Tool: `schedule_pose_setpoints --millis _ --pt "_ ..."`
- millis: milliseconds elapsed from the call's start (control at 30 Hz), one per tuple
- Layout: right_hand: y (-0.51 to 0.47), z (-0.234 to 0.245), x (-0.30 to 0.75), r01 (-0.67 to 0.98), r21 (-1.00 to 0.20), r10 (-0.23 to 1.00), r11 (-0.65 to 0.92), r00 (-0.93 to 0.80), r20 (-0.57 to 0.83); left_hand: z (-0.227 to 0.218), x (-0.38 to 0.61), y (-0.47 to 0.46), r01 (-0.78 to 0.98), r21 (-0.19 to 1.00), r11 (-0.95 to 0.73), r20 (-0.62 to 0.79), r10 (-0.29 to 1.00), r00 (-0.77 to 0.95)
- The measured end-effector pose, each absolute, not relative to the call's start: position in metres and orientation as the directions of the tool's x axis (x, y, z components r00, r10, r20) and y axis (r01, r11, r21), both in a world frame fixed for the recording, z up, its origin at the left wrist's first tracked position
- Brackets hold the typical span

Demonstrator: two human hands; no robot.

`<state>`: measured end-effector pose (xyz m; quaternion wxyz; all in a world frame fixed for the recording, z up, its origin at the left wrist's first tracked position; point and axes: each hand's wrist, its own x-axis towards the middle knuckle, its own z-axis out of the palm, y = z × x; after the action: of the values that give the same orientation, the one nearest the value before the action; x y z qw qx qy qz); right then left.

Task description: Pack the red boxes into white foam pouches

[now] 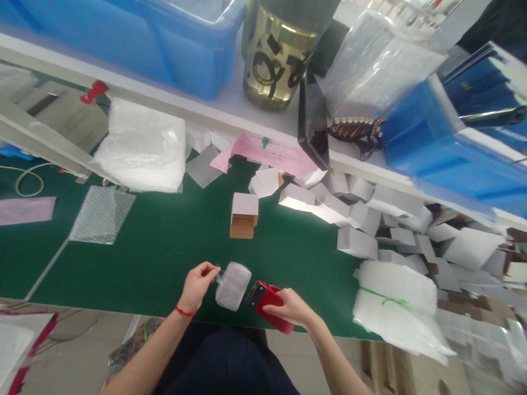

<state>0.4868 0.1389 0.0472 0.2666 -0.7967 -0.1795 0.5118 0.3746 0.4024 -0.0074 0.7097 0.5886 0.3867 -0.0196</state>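
Observation:
My left hand (198, 285) pinches the edge of a small bundle wrapped in bubble wrap (233, 285), held just above the near edge of the green table (164, 247). My right hand (290, 307) grips a red tape dispenser (267, 304) right beside the bundle, its dark front end pointing at the wrap. A thin red band circles my left wrist. A small white and brown box (244, 215) stands alone on the green surface beyond the bundle.
Several folded white boxes (370, 219) are piled at the right. Stacks of bubble-wrap bags lie at the back left (142, 145) and near right (395, 310). One loose bubble-wrap sheet (102, 214) lies left. Blue bins (164, 38), a gold bottle (275, 55) and pink paper (272, 153) sit behind.

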Motion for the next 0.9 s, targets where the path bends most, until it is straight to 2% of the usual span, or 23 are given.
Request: schedule_pose_setpoints --millis 233,400,633,900 --pt "0.114 0.030 0.497 -0.015 -0.499 0.447 -0.866 0.422 -0.789 -0.017 0.382 0.423 0.499 0.848 0.177 -0.520 0.454 0.723" --pt "0.105 0.024 0.498 -0.030 -0.479 0.425 -0.877 0.415 -0.804 -0.025 0.381 0.407 0.528 0.840 0.129 -0.526 0.439 0.729" --pt "0.099 0.012 0.502 -0.040 -0.458 0.404 -0.888 0.409 -0.818 -0.049 0.380 0.403 0.565 0.824 0.045 -0.514 0.479 0.711" --pt "0.135 -0.017 0.499 -0.072 -0.424 0.354 -0.903 0.437 -0.827 -0.082 0.381 0.390 0.617 0.780 -0.102 -0.498 0.496 0.711"
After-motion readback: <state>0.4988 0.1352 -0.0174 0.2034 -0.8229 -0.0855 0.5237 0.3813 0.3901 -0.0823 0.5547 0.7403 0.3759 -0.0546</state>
